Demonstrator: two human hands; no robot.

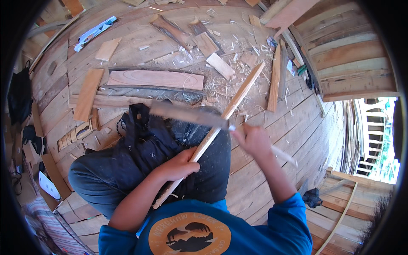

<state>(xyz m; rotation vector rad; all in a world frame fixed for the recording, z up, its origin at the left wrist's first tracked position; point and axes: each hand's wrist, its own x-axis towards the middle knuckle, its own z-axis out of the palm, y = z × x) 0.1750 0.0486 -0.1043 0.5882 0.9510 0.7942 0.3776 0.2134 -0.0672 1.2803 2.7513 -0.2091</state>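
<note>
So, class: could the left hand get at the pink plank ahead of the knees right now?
Probably not directly: the left hand is gripping the stick, and the blade lies between it and the plank.

A pale wooden stick [206, 142] and a long-bladed knife [191, 116], crossed.
The stick is long, slim and roughly squared, slanting in one straight run from its lower-left end, close to the shirt [250, 233], to its upper-right end beyond the knee, its surface light and bare; the knife's broad, greyish-brown blade, blurred, points left across the stick near mid-length, its pale handle reaching down to the right, and whether the edge touches wood cannot be told.
</note>
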